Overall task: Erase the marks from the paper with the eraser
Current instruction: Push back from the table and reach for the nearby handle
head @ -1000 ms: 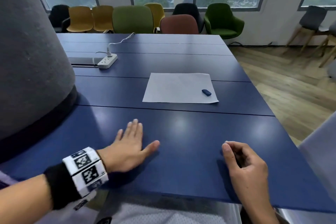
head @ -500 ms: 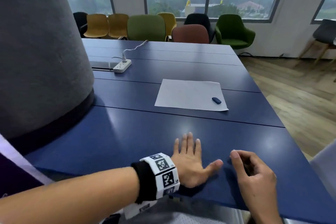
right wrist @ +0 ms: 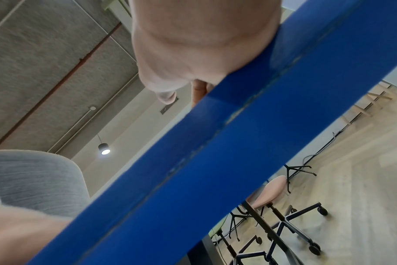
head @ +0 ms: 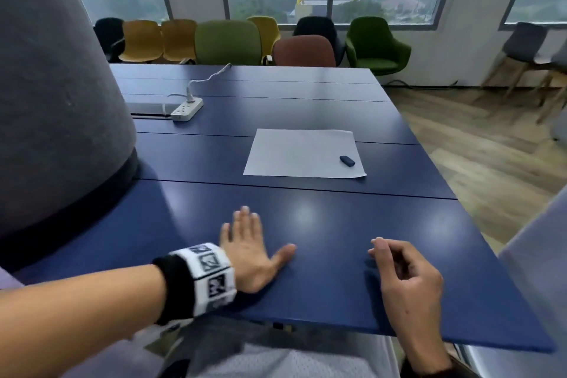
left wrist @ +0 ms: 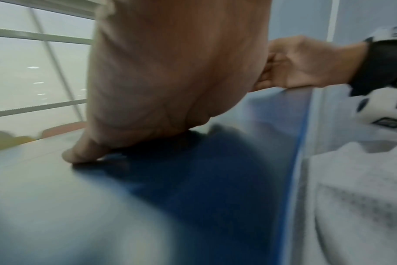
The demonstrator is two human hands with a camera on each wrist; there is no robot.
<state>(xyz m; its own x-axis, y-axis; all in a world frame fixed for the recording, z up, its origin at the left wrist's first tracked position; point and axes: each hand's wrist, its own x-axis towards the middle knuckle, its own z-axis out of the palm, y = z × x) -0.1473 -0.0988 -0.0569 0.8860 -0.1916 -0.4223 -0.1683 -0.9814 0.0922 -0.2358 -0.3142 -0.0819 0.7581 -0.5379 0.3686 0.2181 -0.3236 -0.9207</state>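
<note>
Both hands rest empty on the table [head: 306,120]: left hand [head: 250,250] flat, right hand [head: 405,276] loosely curled.

blue table [head: 306,285] | on it: paper [head: 294,153], power strip [head: 187,109], both hands

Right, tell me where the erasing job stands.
Nothing is done yet. The small dark blue eraser lies untouched on the white paper sheet, near its right front corner. Nothing is in hand: the left hand rests flat on the blue table, and the right hand sits loosely curled and empty. Picking up the eraser and rubbing remain; any marks are too faint to judge.
</note>
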